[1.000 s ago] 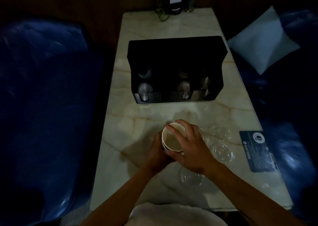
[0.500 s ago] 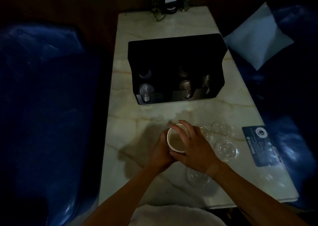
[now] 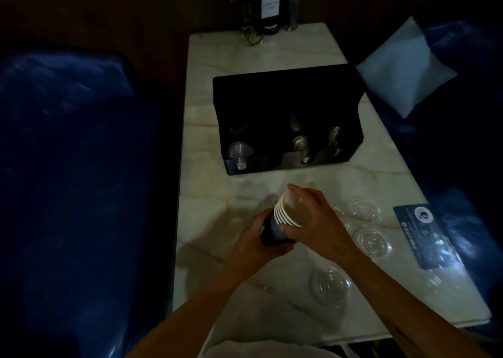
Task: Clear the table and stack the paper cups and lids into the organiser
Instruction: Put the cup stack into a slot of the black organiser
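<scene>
A nested stack of paper cups [image 3: 285, 216] with white rims and dark blue sides hangs tilted above the marble table [image 3: 206, 199]. My left hand [image 3: 255, 244] grips its lower end from below. My right hand [image 3: 315, 221] wraps the rim end, fingers over the mouth. The black organiser [image 3: 285, 96] stands behind, its front slots facing me and holding some clear lids. Loose clear lids lie on the table: one [image 3: 363, 208] right of my hands, one [image 3: 374, 243] nearer, one [image 3: 330, 284] beneath my right forearm.
A blue card [image 3: 424, 235] lies by the table's right edge. Bottles and a small plant [image 3: 268, 9] stand at the far end. Blue seats [image 3: 76, 167] flank the table, with a pale cushion [image 3: 405, 66] on the right one.
The cup stack has been lifted and tipped onto a slant, so its stacked rims and blue side now show. My left hand has shifted down to its base.
</scene>
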Motion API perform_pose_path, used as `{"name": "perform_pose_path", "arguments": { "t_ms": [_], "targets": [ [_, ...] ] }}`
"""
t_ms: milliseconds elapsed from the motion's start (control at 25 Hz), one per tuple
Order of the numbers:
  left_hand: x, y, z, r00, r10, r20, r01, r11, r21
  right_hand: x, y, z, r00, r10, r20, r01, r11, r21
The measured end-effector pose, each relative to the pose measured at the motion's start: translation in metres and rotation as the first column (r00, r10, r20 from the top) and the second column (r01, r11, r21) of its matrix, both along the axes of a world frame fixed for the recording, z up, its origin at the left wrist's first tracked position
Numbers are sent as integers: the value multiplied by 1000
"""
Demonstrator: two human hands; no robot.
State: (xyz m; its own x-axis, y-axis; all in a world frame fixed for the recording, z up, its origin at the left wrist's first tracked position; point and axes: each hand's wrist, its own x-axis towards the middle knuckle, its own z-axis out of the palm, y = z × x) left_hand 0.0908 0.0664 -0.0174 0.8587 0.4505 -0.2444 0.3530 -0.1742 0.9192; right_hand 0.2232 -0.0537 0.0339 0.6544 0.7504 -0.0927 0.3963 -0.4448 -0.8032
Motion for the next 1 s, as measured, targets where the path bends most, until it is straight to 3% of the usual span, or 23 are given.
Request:
{"name": "perform_pose_path", "arguments": {
  "t_ms": [120,320,480,600,680,800,880,1000],
  "targets": [
    [-19,25,12,999,49,-8,-48,998,30,9,18,14,989,-32,-145,49,992,116],
    [-47,64,26,980,186,70,-174,972,-157,17,48,32,900,-86,-428,172,971,167],
    [-45,86,30,889,441,123,-347,824,-448,14,70,36,698,-73,-713,327,917,227],
    [-27,103,35,831,546,111,-397,720,-570,19,80,32,597,-8,-803,362,895,260],
    [-12,118,40,797,598,82,-429,657,-620,27,84,28,607,36,-794,299,915,270],
    [8,146,56,797,602,54,-407,601,-688,42,89,24,735,77,-674,126,961,247],
    [22,169,74,831,551,75,-362,639,-679,50,95,24,834,110,-541,10,977,214],
    [51,204,110,887,452,95,-350,793,-499,64,113,26,906,190,-378,-141,978,154]
  ]
}}
